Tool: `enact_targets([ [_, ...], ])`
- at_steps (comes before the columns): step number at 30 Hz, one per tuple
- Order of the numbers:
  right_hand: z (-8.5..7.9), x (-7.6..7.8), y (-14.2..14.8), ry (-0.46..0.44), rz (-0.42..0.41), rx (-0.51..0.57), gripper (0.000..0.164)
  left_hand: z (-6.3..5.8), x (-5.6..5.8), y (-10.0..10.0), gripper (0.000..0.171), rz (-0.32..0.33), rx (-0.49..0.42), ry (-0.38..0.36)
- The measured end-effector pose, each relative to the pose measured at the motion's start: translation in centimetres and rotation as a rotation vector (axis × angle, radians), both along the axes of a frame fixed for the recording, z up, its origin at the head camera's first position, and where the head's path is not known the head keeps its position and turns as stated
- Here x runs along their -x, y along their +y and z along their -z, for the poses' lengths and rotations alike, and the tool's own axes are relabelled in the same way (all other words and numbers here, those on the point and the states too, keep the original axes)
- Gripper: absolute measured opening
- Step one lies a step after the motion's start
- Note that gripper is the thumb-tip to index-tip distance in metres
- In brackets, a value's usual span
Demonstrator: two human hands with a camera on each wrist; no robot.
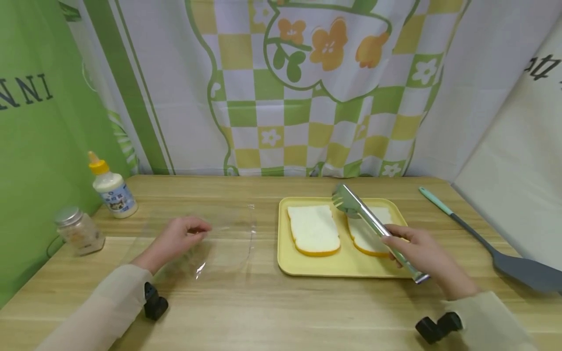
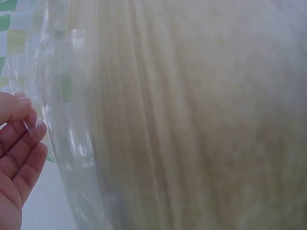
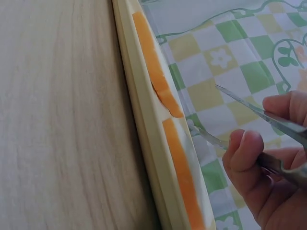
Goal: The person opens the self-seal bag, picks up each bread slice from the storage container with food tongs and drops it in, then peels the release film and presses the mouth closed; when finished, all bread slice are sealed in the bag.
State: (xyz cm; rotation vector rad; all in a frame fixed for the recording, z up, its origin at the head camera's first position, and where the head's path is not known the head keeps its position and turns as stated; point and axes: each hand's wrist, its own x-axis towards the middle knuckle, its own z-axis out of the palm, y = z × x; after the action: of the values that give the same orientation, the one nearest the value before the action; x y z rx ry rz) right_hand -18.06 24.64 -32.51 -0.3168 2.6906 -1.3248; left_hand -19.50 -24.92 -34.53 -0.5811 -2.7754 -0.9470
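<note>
My left hand (image 1: 177, 239) pinches the edge of a clear plastic bag (image 1: 232, 243) between thumb and fingers. In the left wrist view the transparent film (image 2: 81, 139) stretches upright beside the fingertips. A pair of metal tongs (image 1: 371, 222) is gripped by my right hand (image 1: 421, 251), its toothed head tilted up and away over the tray's back part. The right wrist view shows the tong arms spread apart, with nothing between them. Below lies a yellow tray (image 1: 303, 269) carrying two slices of bread, a left slice (image 1: 313, 229) and a right slice (image 1: 360, 236) partly hidden behind the tongs.
To the left stand a yellow-capped squeeze bottle (image 1: 115, 192) and a glass jar (image 1: 80, 231) with a metal lid. A dark spatula (image 1: 476, 239) with a mint handle end lies along the right side. A patterned curtain (image 1: 298, 112) hangs behind the wooden table (image 1: 246, 312).
</note>
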Motion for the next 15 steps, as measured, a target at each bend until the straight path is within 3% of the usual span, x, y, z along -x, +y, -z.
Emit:
enact_targets([
  [9, 0.8, 0.6, -0.5, 0.067, -0.052, -0.034, 0.044, 0.0, -0.1, 0.0, 0.015, 0.000, 0.001, 0.001],
  [15, 1.2, 0.8, -0.9, 0.011, -0.077, 0.011, 0.047, 0.1, 0.0, -0.1, 0.015, 0.007, 0.008, 0.004],
])
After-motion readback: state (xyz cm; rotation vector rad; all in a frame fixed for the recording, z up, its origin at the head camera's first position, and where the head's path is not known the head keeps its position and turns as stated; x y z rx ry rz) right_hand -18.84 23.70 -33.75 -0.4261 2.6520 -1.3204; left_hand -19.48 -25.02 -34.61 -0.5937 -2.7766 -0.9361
